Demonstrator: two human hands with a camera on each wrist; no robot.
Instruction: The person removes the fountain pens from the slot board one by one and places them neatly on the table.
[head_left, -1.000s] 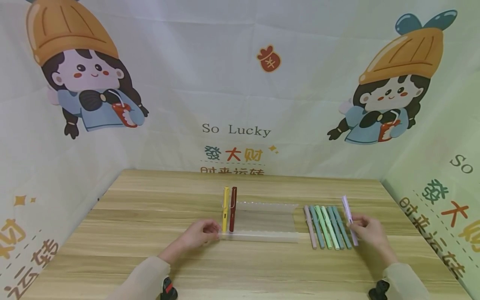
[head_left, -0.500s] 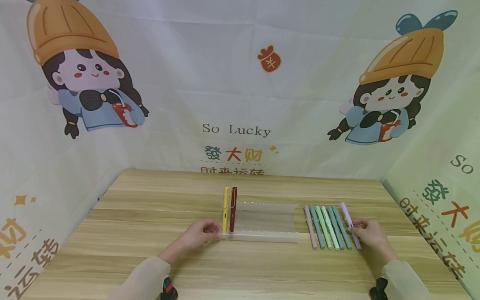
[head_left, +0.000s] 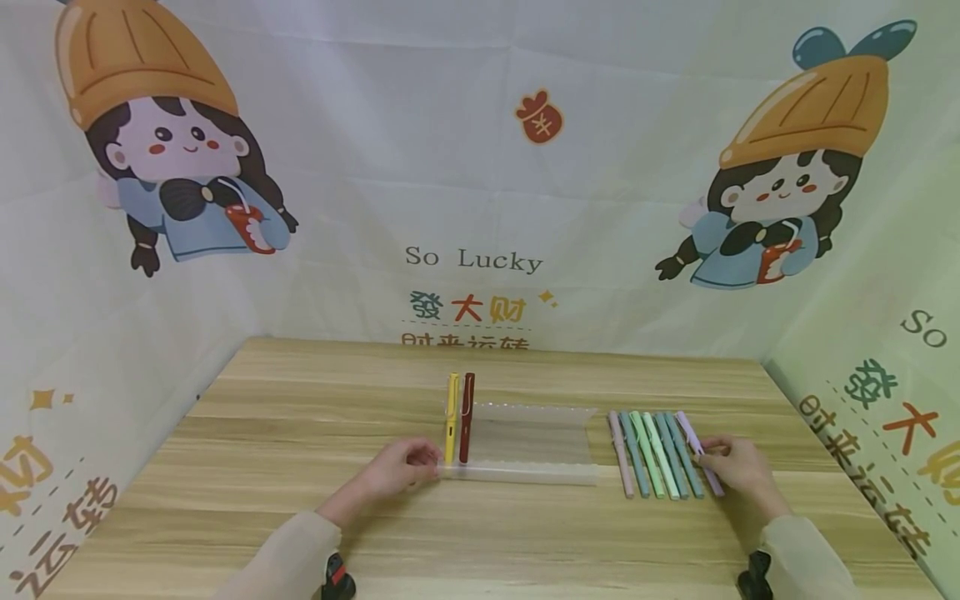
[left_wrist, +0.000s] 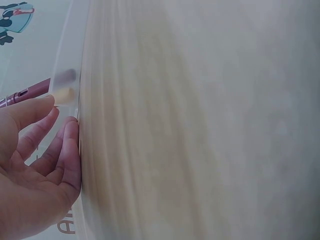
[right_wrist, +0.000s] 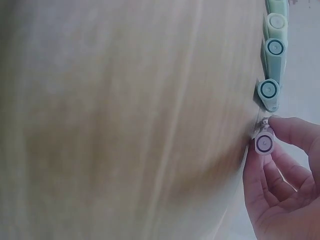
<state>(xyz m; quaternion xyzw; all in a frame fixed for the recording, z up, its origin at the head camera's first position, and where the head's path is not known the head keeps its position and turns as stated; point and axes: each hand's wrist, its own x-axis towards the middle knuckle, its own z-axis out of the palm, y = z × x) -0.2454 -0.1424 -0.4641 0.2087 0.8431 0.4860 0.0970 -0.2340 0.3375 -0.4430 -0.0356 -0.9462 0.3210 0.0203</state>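
At the right of the table, my right hand pinches a lilac pen between thumb and fingers. The pen lies slanted beside a row of several mauve, green and teal pens; its round end faces the right wrist camera. My left hand holds the near left corner of a clear plastic pen sleeve, thumb on top. Inside the sleeve's left end stand a yellow pen and a dark red pen, side by side. The left wrist view shows their lower ends blurred through the plastic strip.
The wooden table carries everything. Behind it and at both sides hangs a printed cloth with cartoon figures. Bare sleeve surface lies to the right of the dark red pen, with a small gap before the pen row.
My right hand has lowered the lilac pen and brought its upper end left and nearer, so it lies close along the row. My left hand and the sleeve have stayed put.
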